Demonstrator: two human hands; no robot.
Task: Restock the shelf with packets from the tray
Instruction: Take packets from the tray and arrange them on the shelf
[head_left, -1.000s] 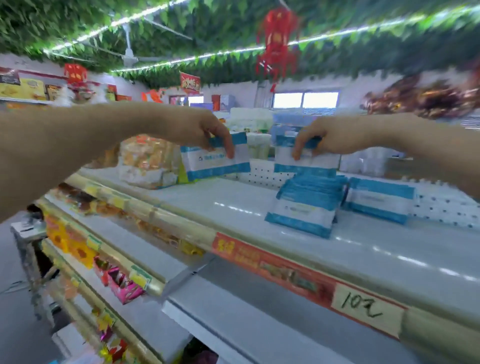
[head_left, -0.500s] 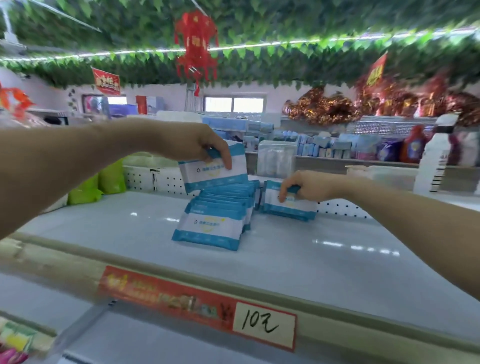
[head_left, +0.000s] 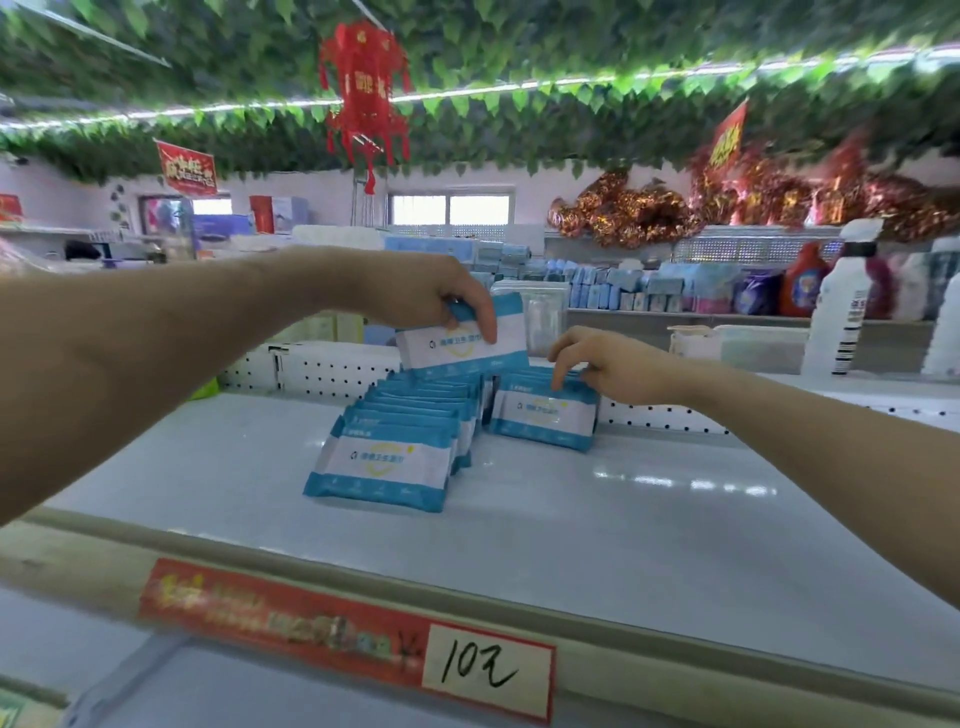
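My left hand (head_left: 431, 296) grips a blue-and-white packet (head_left: 462, 345) by its top edge and holds it tilted just above the back of a row of like packets (head_left: 379, 462), which stand on the white shelf (head_left: 623, 525). To the right, a short second row of packets (head_left: 545, 418) leans against the shelf's back. My right hand (head_left: 608, 364) reaches over that row, its fingertips touching the top edge of the front packet and the other fingers raised. No tray is in view.
A perforated white back panel (head_left: 322, 369) closes the shelf behind the rows. A red price strip with a handwritten tag (head_left: 488, 670) runs along the front edge. A white bottle (head_left: 841, 306) and a clear tub (head_left: 748, 345) stand at the right.
The view swung right and settled on the packet rows. My right hand set its packet on the second row and loosened its fingers. My left hand keeps its packet, now lower over the first row.
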